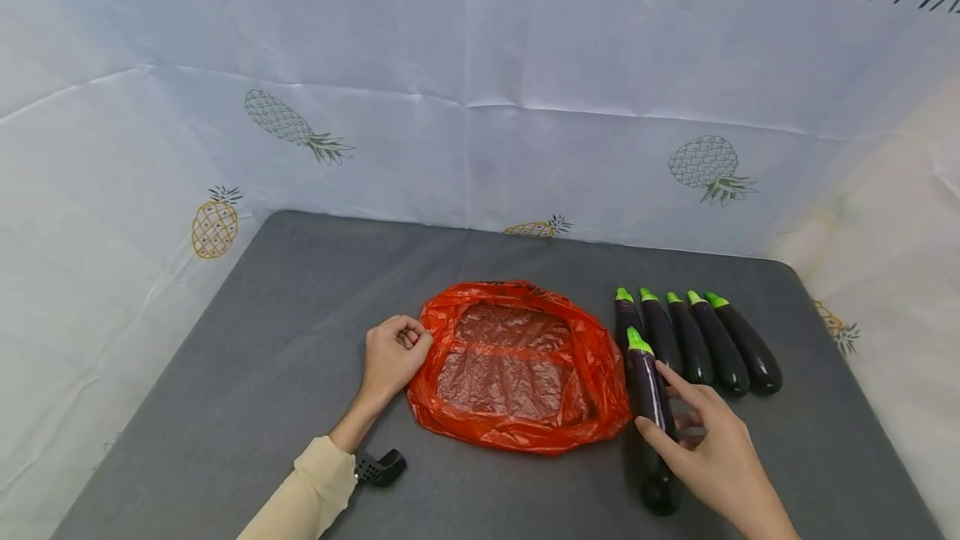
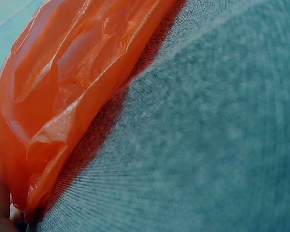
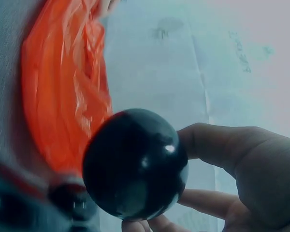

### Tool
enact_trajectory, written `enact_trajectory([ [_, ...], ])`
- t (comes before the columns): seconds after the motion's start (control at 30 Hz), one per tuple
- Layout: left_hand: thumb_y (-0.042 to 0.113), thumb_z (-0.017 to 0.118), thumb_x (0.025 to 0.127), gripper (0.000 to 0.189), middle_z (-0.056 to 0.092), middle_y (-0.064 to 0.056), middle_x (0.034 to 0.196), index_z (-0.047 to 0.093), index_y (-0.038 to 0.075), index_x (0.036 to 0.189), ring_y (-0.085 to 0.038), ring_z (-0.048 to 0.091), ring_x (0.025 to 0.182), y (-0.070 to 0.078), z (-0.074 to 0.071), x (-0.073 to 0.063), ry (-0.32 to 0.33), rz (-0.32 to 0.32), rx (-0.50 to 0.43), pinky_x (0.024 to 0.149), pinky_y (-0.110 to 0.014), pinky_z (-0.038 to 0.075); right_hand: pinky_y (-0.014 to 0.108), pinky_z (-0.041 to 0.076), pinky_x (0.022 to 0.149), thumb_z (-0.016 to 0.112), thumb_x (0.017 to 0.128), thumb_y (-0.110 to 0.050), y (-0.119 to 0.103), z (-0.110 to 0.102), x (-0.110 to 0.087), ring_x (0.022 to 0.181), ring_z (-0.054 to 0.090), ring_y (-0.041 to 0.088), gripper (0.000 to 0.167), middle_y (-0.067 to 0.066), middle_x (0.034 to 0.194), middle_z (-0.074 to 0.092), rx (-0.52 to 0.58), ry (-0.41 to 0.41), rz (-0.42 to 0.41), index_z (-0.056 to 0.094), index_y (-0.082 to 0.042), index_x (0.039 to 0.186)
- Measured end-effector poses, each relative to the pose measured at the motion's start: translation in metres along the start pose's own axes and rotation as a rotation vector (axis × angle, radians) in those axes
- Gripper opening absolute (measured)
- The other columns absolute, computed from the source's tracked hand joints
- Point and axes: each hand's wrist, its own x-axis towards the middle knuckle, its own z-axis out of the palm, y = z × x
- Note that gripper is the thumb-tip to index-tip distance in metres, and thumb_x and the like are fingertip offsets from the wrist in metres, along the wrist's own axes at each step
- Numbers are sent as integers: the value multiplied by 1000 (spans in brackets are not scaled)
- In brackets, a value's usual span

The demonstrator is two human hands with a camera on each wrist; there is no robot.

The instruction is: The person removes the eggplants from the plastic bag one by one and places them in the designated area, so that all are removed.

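A red plastic bag (image 1: pixel 498 434) lies spread on the table, its mouth open upward. My left hand (image 1: pixel 393 354) pinches the left edge of its rim; the left wrist view shows the bag's orange-looking side (image 2: pixel 63 106) and little of the hand. To the right of the bag, my right hand (image 1: pixel 712 448) holds an eggplant (image 1: pixel 651 394) between thumb and fingers, green stem end pointing away from me. In the right wrist view the eggplant's round dark end (image 3: pixel 135 164) faces the camera, and it appears raised off the table.
Several more eggplants (image 1: pixel 723 352) lie side by side at the back right, the leftmost partly hidden by the held one. A black strap piece (image 1: pixel 382 467) is at my left wrist. The grey table (image 1: pixel 300 298) meets a pineapple-print sheet (image 1: pixel 465 157) behind.
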Motion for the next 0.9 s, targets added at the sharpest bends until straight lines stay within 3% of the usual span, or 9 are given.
enact_trajectory([
  [0.2, 2, 74, 78, 14, 61, -1, 62, 67, 10, 69, -3, 50, 53, 1, 1, 0, -8, -1, -7, 54, -14, 43, 33, 61, 71, 77, 89, -42, 29, -13, -8, 79, 67, 14, 85, 28, 133, 55, -26, -84, 99, 38, -9, 157],
  [0.4, 2, 75, 78, 15, 60, -1, 62, 67, 10, 69, -3, 49, 53, 1, 0, 0, -8, -11, -3, 54, -14, 43, 44, 61, 78, 74, 89, -52, 51, -18, -11, 86, 72, 23, 92, 31, 129, 56, -67, -143, 148, 34, -6, 158],
  [0.9, 2, 74, 77, 13, 61, -2, 62, 67, 9, 69, -2, 49, 54, 1, -1, -1, 1, -11, 7, 54, -14, 43, 45, 57, 68, 75, 87, -51, 72, -14, -6, 77, 68, 20, 93, 34, 119, 62, -175, -245, 226, 38, 5, 152],
])
